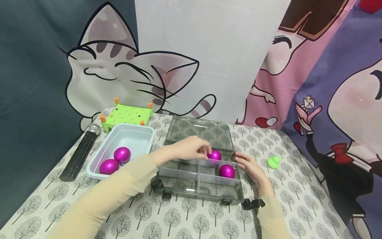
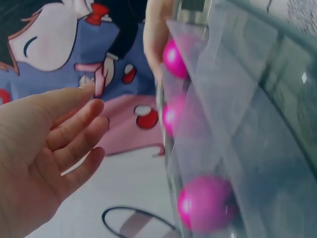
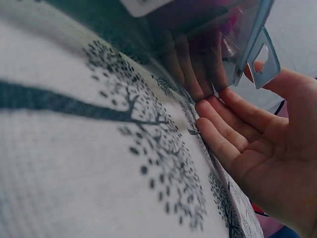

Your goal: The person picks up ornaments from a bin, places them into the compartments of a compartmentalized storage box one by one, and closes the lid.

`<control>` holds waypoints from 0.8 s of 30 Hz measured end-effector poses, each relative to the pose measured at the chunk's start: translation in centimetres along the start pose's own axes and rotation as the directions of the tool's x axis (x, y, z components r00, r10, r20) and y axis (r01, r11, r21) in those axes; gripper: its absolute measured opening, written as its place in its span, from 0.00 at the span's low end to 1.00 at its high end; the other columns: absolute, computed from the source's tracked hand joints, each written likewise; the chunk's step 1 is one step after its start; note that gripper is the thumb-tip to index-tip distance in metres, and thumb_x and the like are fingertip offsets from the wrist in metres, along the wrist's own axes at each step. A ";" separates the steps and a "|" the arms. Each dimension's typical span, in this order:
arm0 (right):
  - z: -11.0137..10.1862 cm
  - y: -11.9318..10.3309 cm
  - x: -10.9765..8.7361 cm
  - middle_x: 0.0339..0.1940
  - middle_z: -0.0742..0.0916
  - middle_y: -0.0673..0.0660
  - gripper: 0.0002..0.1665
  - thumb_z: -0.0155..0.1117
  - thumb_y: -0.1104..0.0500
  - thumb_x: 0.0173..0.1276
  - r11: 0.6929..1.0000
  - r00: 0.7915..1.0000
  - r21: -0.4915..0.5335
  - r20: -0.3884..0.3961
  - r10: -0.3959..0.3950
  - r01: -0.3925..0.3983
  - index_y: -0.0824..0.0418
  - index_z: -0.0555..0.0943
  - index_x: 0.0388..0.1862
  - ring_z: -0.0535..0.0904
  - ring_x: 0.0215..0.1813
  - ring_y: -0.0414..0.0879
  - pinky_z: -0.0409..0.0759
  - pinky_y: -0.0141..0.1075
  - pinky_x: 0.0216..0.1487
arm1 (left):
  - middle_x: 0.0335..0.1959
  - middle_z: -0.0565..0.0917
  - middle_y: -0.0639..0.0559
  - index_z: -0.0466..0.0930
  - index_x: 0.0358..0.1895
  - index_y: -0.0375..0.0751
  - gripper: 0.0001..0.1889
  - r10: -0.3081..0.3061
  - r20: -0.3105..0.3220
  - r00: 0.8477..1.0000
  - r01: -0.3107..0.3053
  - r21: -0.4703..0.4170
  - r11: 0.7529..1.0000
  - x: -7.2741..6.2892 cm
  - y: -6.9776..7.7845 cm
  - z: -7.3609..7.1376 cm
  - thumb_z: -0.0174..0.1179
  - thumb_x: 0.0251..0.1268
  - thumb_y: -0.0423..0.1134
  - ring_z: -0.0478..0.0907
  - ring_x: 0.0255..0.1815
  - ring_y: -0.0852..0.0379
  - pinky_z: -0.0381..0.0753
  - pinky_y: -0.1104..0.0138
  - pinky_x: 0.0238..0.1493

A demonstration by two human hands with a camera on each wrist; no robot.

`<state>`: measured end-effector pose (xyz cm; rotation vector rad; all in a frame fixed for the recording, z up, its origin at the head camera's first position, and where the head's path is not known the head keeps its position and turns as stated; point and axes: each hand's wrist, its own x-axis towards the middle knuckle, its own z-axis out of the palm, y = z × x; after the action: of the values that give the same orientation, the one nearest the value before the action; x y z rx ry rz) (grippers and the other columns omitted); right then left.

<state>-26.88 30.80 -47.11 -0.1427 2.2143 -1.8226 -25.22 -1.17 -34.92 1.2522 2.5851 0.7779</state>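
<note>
A clear grey divided storage box [image 1: 182,191] lies with its lid [image 1: 198,132] folded back. Over its back row is my left hand [image 1: 191,148], fingers loosely bent and holding nothing. Beside those fingers sits one shiny magenta ball [image 1: 215,155]; another magenta ball [image 1: 227,171] lies in a compartment nearer the front. The left wrist view also shows a third magenta ball [image 2: 205,203] in the box, hidden by the hand in the head view. My right hand [image 1: 250,167] rests at the box's right side, fingers extended against its wall [image 3: 218,54] near a clear latch tab [image 3: 265,59].
Left of the box, a pale blue basin [image 1: 140,146] contains two magenta balls [image 1: 122,154]. A black microphone [image 1: 79,154] lies beside it, and a green pegged toy board [image 1: 128,115] stands behind. A small green duck [image 1: 273,162] sits on the right of the tree-patterned tablecloth [image 1: 188,219].
</note>
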 end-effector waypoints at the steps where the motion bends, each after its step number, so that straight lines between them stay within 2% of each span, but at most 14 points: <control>1: 0.0 0.0 0.0 0.70 0.70 0.71 0.36 0.52 0.61 0.75 1.000 1.000 0.004 -0.005 0.000 0.000 0.81 0.54 0.71 0.78 0.49 0.26 0.77 0.21 0.55 | 0.35 0.86 0.57 0.82 0.46 0.43 0.09 -0.006 -0.004 1.000 0.006 -0.001 1.000 -0.4 -0.3 -0.4 0.63 0.65 0.39 0.79 0.33 0.66 0.80 0.74 0.41; 6: -0.2 0.0 0.1 0.70 0.68 0.72 0.36 0.52 0.60 0.75 1.000 1.000 -0.005 -0.006 0.000 0.000 0.81 0.54 0.71 0.77 0.49 0.24 0.77 0.20 0.55 | 0.36 0.87 0.55 0.82 0.46 0.41 0.09 -0.034 -0.022 0.999 0.034 0.018 0.999 -2.2 -1.7 -2.0 0.62 0.65 0.36 0.81 0.37 0.63 0.82 0.69 0.47; 10: -0.2 0.1 0.1 0.73 0.62 0.77 0.35 0.50 0.60 0.76 1.000 1.000 -0.006 0.001 0.010 -0.010 0.80 0.54 0.72 0.77 0.49 0.24 0.76 0.20 0.55 | 0.37 0.88 0.52 0.82 0.46 0.38 0.09 -0.045 -0.037 0.998 0.046 0.019 0.999 -3.7 -2.9 -2.9 0.62 0.64 0.34 0.83 0.40 0.60 0.83 0.65 0.52; 13: -0.2 0.1 0.1 0.73 0.62 0.77 0.35 0.50 0.60 0.76 1.000 1.000 -0.002 0.001 0.020 -0.020 0.80 0.54 0.72 0.77 0.49 0.24 0.76 0.20 0.56 | 0.38 0.88 0.51 0.82 0.46 0.36 0.10 -0.052 -0.051 0.997 0.052 0.010 0.999 -5.0 -3.9 -3.4 0.62 0.63 0.33 0.84 0.41 0.59 0.83 0.63 0.53; 19: -0.2 0.1 0.1 0.73 0.63 0.76 0.35 0.50 0.60 0.76 1.000 1.000 -0.004 -0.007 0.025 -0.025 0.79 0.54 0.72 0.77 0.49 0.23 0.75 0.20 0.56 | 0.39 0.87 0.47 0.81 0.46 0.37 0.11 -0.084 -0.072 0.994 0.083 -0.013 0.996 -7.8 -5.7 -4.7 0.64 0.62 0.34 0.84 0.41 0.57 0.83 0.59 0.53; 24: -0.1 0.1 0.0 0.71 0.68 0.72 0.34 0.50 0.61 0.76 1.000 1.000 0.015 -0.010 0.023 -0.023 0.79 0.55 0.72 0.78 0.49 0.25 0.76 0.21 0.56 | 0.42 0.86 0.44 0.81 0.47 0.35 0.11 -0.132 -0.083 0.988 0.132 -0.011 0.991 -10.4 -6.8 -6.0 0.63 0.62 0.33 0.84 0.42 0.53 0.83 0.53 0.54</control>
<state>-26.93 30.96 -47.21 -0.1047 2.1995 -1.8322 -25.46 -14.94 -34.18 1.0551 2.6968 0.8277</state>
